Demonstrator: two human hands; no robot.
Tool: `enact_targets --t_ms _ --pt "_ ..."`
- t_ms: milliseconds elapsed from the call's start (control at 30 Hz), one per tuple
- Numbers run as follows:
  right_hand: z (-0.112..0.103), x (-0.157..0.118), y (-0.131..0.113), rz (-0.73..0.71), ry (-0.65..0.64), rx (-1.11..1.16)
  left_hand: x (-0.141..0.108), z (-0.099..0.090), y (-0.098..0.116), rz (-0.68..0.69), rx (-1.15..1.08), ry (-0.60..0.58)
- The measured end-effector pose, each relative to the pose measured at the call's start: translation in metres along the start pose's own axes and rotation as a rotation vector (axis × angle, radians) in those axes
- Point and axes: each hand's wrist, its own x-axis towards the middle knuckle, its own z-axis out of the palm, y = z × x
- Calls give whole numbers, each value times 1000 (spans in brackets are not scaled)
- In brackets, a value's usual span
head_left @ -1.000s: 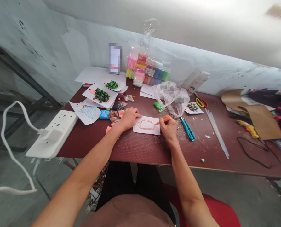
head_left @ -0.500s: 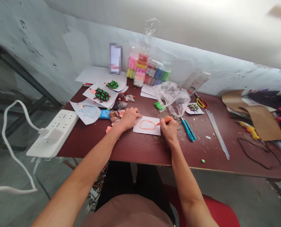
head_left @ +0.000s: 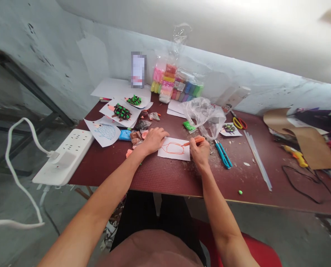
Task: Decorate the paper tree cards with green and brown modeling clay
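A small white paper (head_left: 171,155) with an orange outline drawn on it lies on the dark red table (head_left: 160,180). My right hand (head_left: 200,151) is closed around an orange pen (head_left: 192,142), its tip at the upper right part of the outline. At the paper's upper left corner rests my left hand (head_left: 155,140), its fingers lying flat on the paper's edge. Just left of that hand are brown clay packets (head_left: 136,138), a blue packet (head_left: 124,134) and a lump of pink clay (head_left: 129,152).
Hedgehog pictures (head_left: 122,112) lie at the left, near a power strip (head_left: 65,157). Clay packs (head_left: 179,87) and a plastic bag (head_left: 206,113) sit behind. To the right are a blue cutter (head_left: 223,154), scissors (head_left: 239,123), glue sticks (head_left: 258,160) and a yellow glue gun (head_left: 297,155).
My right hand has moved the pen tip slightly up along the outline's right end, where more orange line shows. My left hand stays on the paper. The view has shifted slightly.
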Motion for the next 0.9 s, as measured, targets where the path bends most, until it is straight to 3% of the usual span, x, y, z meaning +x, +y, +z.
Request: enact_targets --t_ms 133,233,367,567,900 --pt "14 14 -5 -51 -132 151 0 1 0 -13 -28 40" --pt "31 25 -4 -199 -249 154 0 2 -2 -16 -7 58" --pt "52 39 5 -291 -364 62 0 2 -5 -23 41 84" --pt "59 55 20 -490 -407 -199 -1 -1 -1 -65 98 67" --pt "62 47 22 -549 -359 -320 0 -9 4 -87 104 81"
